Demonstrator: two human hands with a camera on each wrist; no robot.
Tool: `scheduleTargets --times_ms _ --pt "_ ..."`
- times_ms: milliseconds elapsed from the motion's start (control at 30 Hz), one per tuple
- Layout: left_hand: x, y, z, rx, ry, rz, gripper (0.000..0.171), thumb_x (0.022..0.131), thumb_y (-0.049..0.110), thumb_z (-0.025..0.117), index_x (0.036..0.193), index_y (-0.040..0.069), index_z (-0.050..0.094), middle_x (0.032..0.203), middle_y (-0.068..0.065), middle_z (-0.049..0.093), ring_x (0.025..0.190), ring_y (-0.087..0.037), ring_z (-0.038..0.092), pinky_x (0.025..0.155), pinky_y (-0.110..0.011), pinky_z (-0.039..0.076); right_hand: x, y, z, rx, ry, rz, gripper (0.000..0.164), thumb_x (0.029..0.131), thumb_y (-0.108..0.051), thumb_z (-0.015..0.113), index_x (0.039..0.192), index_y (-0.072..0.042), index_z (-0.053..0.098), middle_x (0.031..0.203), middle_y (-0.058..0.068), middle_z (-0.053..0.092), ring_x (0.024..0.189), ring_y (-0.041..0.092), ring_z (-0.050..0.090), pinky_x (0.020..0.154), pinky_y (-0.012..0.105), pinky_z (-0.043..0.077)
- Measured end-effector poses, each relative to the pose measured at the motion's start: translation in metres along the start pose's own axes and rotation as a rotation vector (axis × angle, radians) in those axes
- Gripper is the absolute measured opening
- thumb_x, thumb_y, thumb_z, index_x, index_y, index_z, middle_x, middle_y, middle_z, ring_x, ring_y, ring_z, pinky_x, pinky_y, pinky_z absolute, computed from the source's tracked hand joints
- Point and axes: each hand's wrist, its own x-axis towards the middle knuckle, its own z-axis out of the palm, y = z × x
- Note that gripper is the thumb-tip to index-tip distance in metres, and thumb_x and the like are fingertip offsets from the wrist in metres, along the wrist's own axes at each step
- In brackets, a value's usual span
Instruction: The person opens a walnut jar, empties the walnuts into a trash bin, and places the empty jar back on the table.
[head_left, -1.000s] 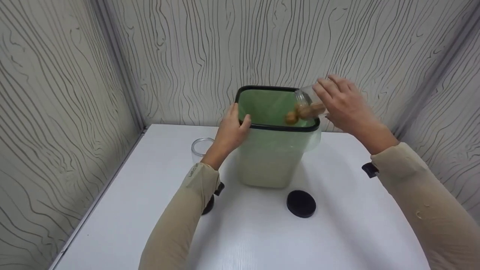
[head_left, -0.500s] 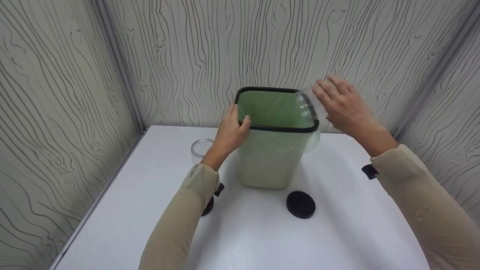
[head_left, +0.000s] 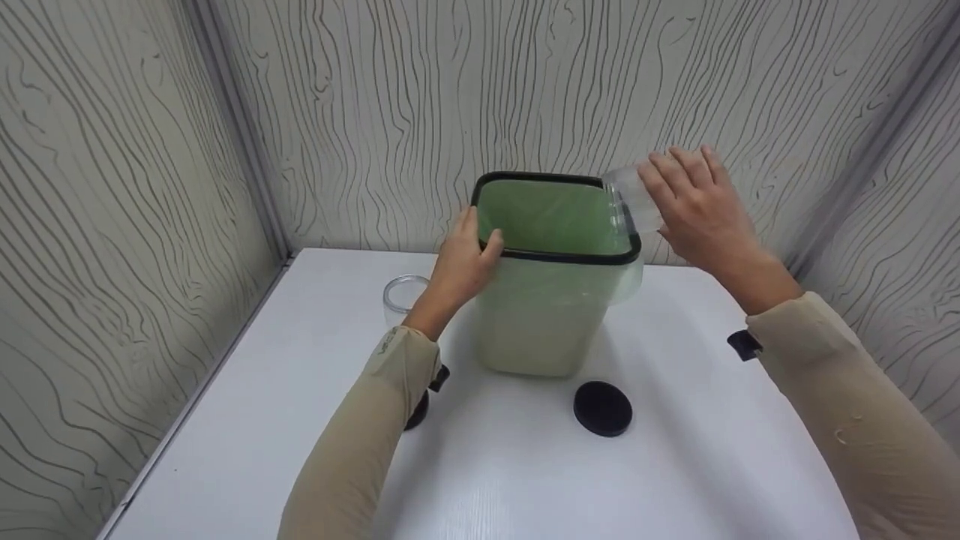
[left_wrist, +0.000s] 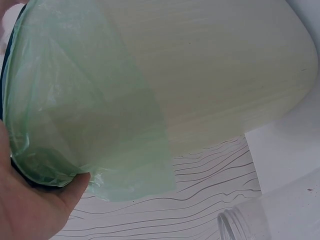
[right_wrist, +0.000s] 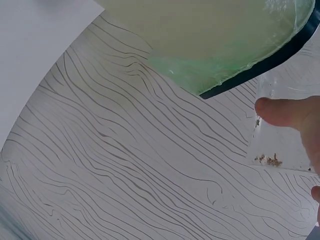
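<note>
A pale trash bin (head_left: 536,337) with a black rim and a green plastic liner (head_left: 551,210) stands upright on the table. My left hand (head_left: 463,259) grips its rim at the left corner, the thumb over the liner in the left wrist view. At the right side, my right hand (head_left: 697,206) holds a clear jar (head_left: 632,196) tipped sideways, its mouth over the bin's opening. Small brown crumbs (right_wrist: 270,160) cling near the jar's base in the right wrist view; no larger pieces show in it. The bin's bottom inside is hidden.
A second clear jar (head_left: 392,307) stands left of the bin, partly behind my left forearm. One black round lid (head_left: 602,409) lies in front of the bin; another dark lid (head_left: 418,412) is mostly covered by my left sleeve. Patterned walls enclose the white table (head_left: 247,390).
A second ago, round brown pieces were tumbling from the jar into the bin; now none show in the jar. The right hand has shifted slightly right with the jar. The left hand stays put.
</note>
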Motion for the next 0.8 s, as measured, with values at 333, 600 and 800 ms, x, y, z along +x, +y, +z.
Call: scheduleTargets --times_ms 333,600,800 --pt "0.002 0.0 0.002 0.002 0.001 -0.012 0.069 0.102 0.04 0.036 0.154 -0.001 0.017 0.162 -0.018 0.018 0.15 -0.029 0.02 0.122 -0.042 0.02 -0.007 0.003 0.007 0.077 0.032 0.035 0.093 0.06 -0.011 0.091 0.136 0.006 0.041 0.137 0.028 0.049 0.128 0.045 0.044 0.112 0.059 0.032" --pt "0.0 -0.001 0.001 -0.013 0.011 0.003 0.069 0.101 0.039 0.037 0.154 -0.002 0.018 0.161 -0.019 0.019 0.15 -0.029 0.021 0.122 -0.041 0.021 -0.019 0.005 0.009 0.196 0.065 0.106 0.095 0.058 -0.013 0.092 0.135 0.012 0.041 0.13 0.032 0.05 0.123 0.048 0.046 0.108 0.059 0.037" --pt "-0.001 0.0 0.001 -0.016 0.009 0.0 0.069 0.101 0.039 0.037 0.154 -0.001 0.017 0.162 -0.018 0.019 0.15 -0.029 0.022 0.122 -0.042 0.021 -0.029 0.006 0.013 0.264 0.09 0.148 0.094 0.059 -0.016 0.091 0.133 0.013 0.04 0.125 0.034 0.051 0.116 0.049 0.048 0.097 0.06 0.044"
